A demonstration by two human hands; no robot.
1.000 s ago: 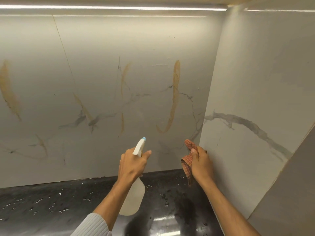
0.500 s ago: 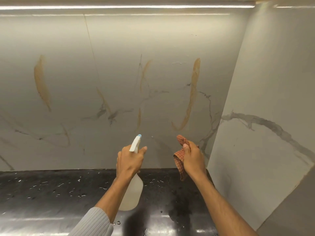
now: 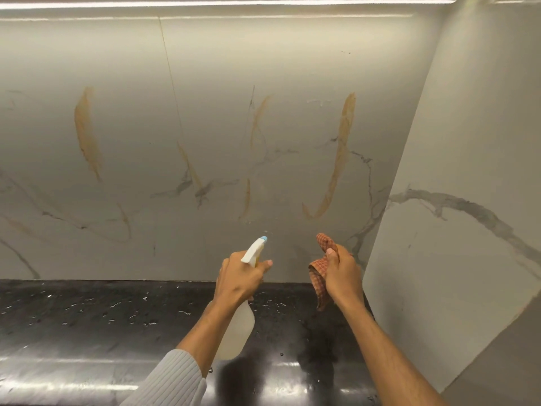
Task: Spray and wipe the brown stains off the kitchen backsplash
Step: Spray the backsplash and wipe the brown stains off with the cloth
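- The marble-veined backsplash point(image 3: 292, 54) fills the view. Over the last second the view has swung left, and every streak looks as dark as before, so I judge that wiping has not begun.
- The black table point(image 3: 87, 317) lies below the spray bottle point(image 3: 237, 332).
- The brown stains point(image 3: 341, 153) sit above the bottle, the longest up and to its right, nearly upright.
- The bottle's long axis tilts up and forward, with the nozzle point(image 3: 263, 238) aimed at the wall beneath the streaks.
- The checked cloth point(image 3: 320, 276) hangs just right of the bottle.
- The left grip point(image 3: 240, 276) wraps the bottle's neck; the right grip point(image 3: 342, 276) clenches the bunched cloth.
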